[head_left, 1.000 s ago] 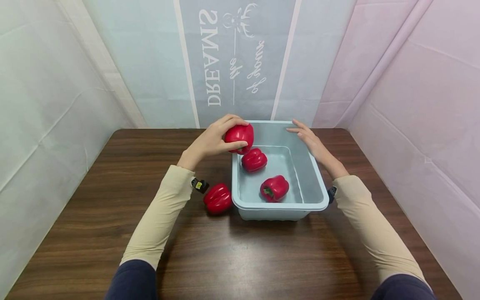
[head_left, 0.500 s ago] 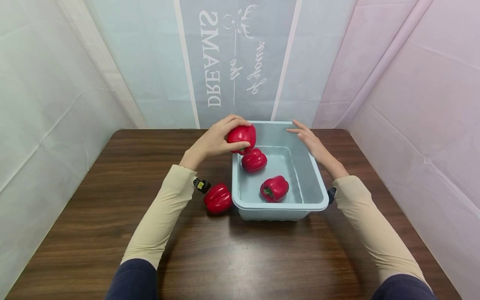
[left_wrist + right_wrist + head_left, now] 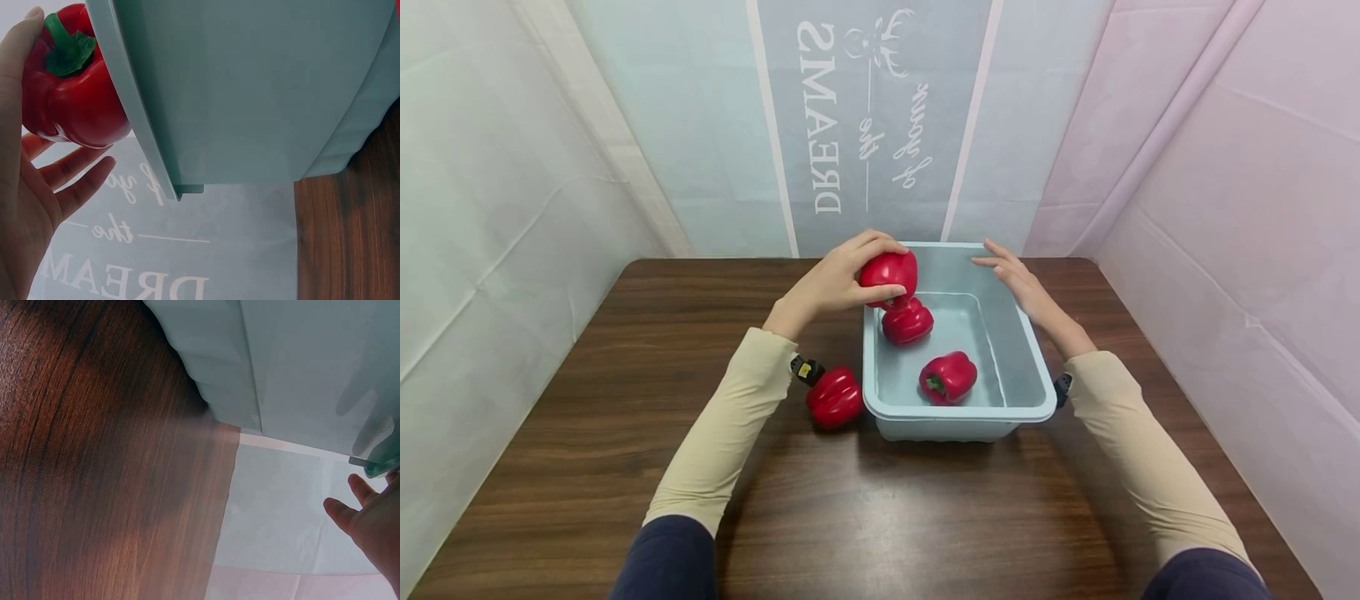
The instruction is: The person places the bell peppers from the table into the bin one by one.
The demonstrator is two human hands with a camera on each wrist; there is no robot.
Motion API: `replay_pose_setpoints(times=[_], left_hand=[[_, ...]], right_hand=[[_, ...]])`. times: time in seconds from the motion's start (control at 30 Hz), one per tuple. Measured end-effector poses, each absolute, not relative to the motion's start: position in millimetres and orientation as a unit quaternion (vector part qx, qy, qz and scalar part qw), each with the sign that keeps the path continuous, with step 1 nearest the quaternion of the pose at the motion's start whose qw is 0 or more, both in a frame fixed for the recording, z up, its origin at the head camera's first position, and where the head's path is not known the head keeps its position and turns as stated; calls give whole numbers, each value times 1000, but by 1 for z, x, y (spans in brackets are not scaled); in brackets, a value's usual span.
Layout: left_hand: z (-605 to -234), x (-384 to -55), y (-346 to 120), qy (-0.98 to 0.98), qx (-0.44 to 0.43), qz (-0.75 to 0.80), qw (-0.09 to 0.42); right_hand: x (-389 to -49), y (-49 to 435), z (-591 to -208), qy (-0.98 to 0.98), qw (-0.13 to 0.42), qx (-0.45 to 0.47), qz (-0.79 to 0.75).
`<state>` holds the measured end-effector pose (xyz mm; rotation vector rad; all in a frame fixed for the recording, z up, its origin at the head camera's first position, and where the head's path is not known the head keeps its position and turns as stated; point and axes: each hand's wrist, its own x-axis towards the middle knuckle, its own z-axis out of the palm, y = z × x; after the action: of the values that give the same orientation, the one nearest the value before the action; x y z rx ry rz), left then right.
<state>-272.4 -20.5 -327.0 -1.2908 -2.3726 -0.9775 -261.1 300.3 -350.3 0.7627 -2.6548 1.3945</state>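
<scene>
My left hand [image 3: 838, 279] grips a red bell pepper [image 3: 891, 277] over the left rim of a light blue plastic bin [image 3: 958, 412]. In the left wrist view, the green stem [image 3: 69, 50] of that pepper faces the camera, beside the bin's rim. Inside the bin lie two more red bell peppers, one bell pepper [image 3: 908, 323] near the left wall and another bell pepper [image 3: 948, 378] toward the front. My right hand [image 3: 1022, 283] is at the bin's right rim, fingers extended over the inside. Its fingertips [image 3: 337, 509] show at the rim in the right wrist view.
Another red bell pepper [image 3: 835, 398] sits on the dark wooden table [image 3: 760, 500], just left of the bin and close to my left wrist camera [image 3: 806, 370]. A grey-blue printed cloth [image 3: 880, 125] hangs behind the table, and pale cloth walls [image 3: 1240, 250] stand at both sides.
My left hand has moved slightly right with the bell pepper, farther over the bin. My right hand, the bin and the other peppers stay where they were.
</scene>
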Motion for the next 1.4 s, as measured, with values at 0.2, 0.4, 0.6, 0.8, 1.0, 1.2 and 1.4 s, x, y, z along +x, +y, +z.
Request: replay_pose_setpoints(times=[0.2, 0.4, 0.6, 0.8, 1.0, 1.2, 1.4], left_hand=[[-328, -271, -18, -818, -446, -338, 132], [-327, -269, -15, -819, -450, -333, 127], [-328, -269, -12, -820, -451, -328, 129], [-329, -268, -9, -824, -450, -316, 134], [-331, -268, -6, -827, -451, -313, 123], [-333, -267, -3, -826, -456, -310, 118], [-335, -267, -1, -824, -462, -303, 125]], right_hand=[[-260, 300, -351, -861, 24, 246, 444], [-262, 302, -352, -858, 25, 250, 448], [-279, 312, -369, -859, 32, 246, 447], [-286, 316, -377, -862, 40, 248, 440], [-275, 310, -365, -857, 28, 245, 452], [-259, 301, -351, -858, 26, 245, 450], [-258, 301, -351, -857, 27, 246, 452]])
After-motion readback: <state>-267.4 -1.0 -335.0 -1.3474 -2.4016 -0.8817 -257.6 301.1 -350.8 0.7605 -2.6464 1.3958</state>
